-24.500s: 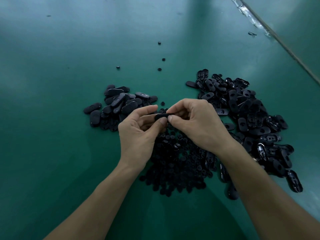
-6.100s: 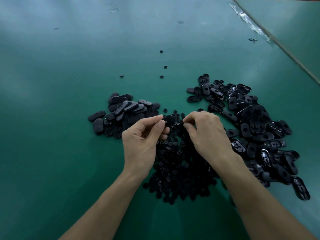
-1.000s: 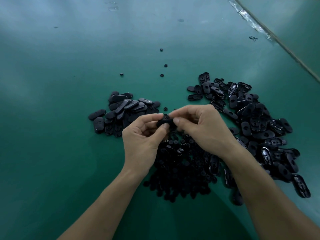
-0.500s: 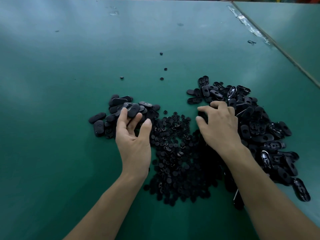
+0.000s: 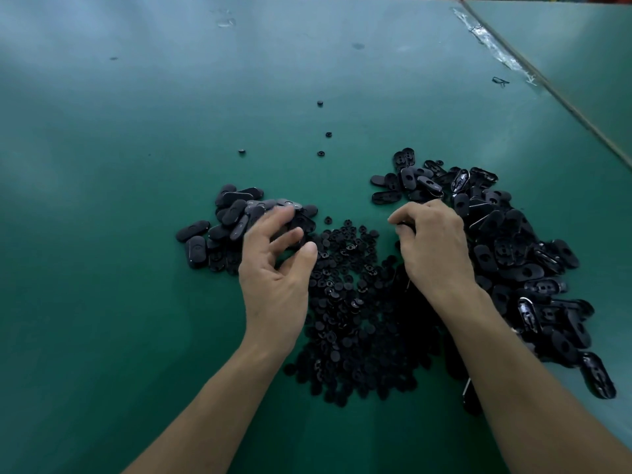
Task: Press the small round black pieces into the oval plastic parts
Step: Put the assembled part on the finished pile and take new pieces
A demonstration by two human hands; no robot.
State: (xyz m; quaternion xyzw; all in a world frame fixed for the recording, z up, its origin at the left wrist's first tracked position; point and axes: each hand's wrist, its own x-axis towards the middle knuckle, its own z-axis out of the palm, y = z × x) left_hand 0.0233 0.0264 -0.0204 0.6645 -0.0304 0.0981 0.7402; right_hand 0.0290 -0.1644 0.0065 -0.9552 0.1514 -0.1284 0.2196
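Note:
A heap of small round black pieces (image 5: 352, 302) lies on the green table between my hands. To its left is a smaller pile of oval plastic parts (image 5: 225, 224); a larger pile of oval parts (image 5: 513, 261) spreads to the right. My left hand (image 5: 273, 268) hovers at the near right edge of the left pile, fingers loosely spread and blurred, holding nothing. My right hand (image 5: 434, 248) sits at the left edge of the right pile, its fingers curled, and its fingertips seem to pinch a dark oval part (image 5: 406, 225) that is mostly hidden.
Several stray round pieces (image 5: 320, 153) lie on the table (image 5: 102, 234) beyond the piles. A seam with torn tape (image 5: 547, 87) runs diagonally at the far right, with a small black scrap (image 5: 500, 81) beside it.
A second ago both hands held one oval part together above the middle heap. They then parted: the left went to the left pile and now lifts back empty; the right reached into the right pile.

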